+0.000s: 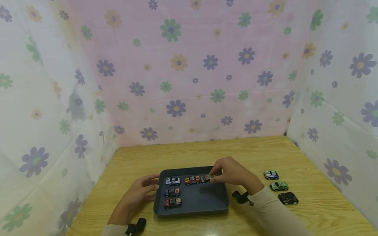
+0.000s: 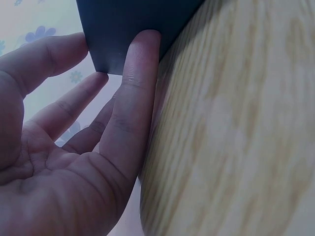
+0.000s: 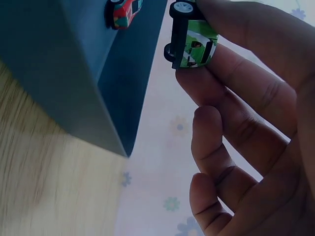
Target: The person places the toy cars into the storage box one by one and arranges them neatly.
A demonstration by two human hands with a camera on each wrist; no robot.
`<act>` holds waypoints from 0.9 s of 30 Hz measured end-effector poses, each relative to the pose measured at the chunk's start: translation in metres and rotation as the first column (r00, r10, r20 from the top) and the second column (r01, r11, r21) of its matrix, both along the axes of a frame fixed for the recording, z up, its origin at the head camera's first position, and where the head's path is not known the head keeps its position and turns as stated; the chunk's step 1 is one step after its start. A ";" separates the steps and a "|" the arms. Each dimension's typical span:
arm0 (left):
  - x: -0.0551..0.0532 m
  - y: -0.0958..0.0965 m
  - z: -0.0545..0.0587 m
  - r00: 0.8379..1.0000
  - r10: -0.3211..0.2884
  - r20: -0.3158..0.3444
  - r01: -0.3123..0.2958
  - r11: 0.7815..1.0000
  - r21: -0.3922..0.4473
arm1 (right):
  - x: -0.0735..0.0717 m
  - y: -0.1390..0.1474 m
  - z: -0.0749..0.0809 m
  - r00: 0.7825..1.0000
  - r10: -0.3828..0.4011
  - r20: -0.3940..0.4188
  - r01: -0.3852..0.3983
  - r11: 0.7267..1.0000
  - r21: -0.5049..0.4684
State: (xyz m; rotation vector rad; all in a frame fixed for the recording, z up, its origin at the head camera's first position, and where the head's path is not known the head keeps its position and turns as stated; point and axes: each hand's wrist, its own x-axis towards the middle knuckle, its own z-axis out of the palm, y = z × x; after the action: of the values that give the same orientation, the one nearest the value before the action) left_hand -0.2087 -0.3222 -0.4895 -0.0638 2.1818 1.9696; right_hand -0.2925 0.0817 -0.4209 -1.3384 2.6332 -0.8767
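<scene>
Along the near-left side of the smooth, dark, round-cornered tray [image 1: 200, 200], resting the left hand [image 1: 140, 190] against the outer wall with fingers almost straight. Counting four glossy toy cars already inside: a red car [image 1: 172, 203], blue car [image 1: 172, 192] and white car [image 1: 172, 181] in column, plus a red-and-yellow car [image 1: 192, 180]. Over the tray floor, pinching a green-and-white car [image 3: 198, 45] in the right hand [image 1: 233, 173]. Apparently passing halfway — leaving outside, on the right, a black car [image 1: 288, 198], green car [image 1: 279, 186] and white-and-blue car [image 1: 271, 175]. Reaching farther, running over grained wooden tabletop [image 1: 165, 154] — ending at a creased floral sheet [image 1: 195, 67].
</scene>
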 end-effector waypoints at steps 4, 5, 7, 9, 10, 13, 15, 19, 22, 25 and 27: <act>0.001 0.000 0.000 1.000 0.003 0.002 -0.003 1.000 -0.004 | -0.001 -0.007 -0.004 1.000 -0.003 0.021 0.003 1.000 0.004; 0.001 0.000 0.000 1.000 0.004 0.003 -0.004 1.000 -0.005 | -0.001 -0.008 -0.005 1.000 0.000 0.028 0.000 1.000 0.002; 0.001 0.000 0.000 1.000 0.009 0.006 -0.009 1.000 -0.008 | -0.001 -0.011 -0.006 0.999 0.003 0.042 -0.002 1.000 -0.002; 0.001 0.001 0.001 1.000 0.015 0.008 -0.015 1.000 -0.011 | -0.001 -0.014 -0.007 0.998 0.006 0.055 -0.006 1.000 -0.005; 0.000 0.001 0.001 1.000 0.017 0.009 -0.016 1.000 -0.012 | -0.001 -0.015 -0.008 0.998 0.003 0.065 -0.003 1.000 0.000; 0.000 0.002 0.002 1.000 0.018 0.010 -0.017 1.000 -0.014 | -0.001 -0.020 -0.009 0.995 -0.004 0.103 0.004 1.000 0.004; -0.001 0.002 0.002 1.000 0.014 0.008 -0.014 1.000 -0.013 | -0.001 -0.023 -0.011 0.992 -0.003 0.124 0.002 1.000 0.008; 0.000 0.002 0.002 1.000 0.010 0.007 -0.010 1.000 -0.013 | -0.001 -0.031 -0.012 0.988 -0.002 0.156 -0.001 1.000 0.022; 0.000 0.002 0.002 1.000 0.006 0.003 -0.006 1.000 -0.012 | -0.001 -0.037 -0.013 0.987 -0.009 0.163 0.003 0.999 0.037; 0.000 0.001 0.001 1.000 0.002 -0.003 -0.002 1.000 -0.012 | -0.001 -0.043 -0.014 0.986 -0.012 0.164 0.004 0.999 0.051; 0.000 0.001 0.000 1.000 0.000 -0.005 0.000 1.000 -0.011 | -0.001 -0.046 -0.015 0.986 -0.010 0.169 0.001 0.998 0.057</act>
State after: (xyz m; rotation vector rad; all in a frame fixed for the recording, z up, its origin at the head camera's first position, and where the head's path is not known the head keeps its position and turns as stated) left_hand -0.2092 -0.3213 -0.4893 -0.0611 2.1956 1.9604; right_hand -0.2939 0.0354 -0.4360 -1.1877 2.5141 -0.8685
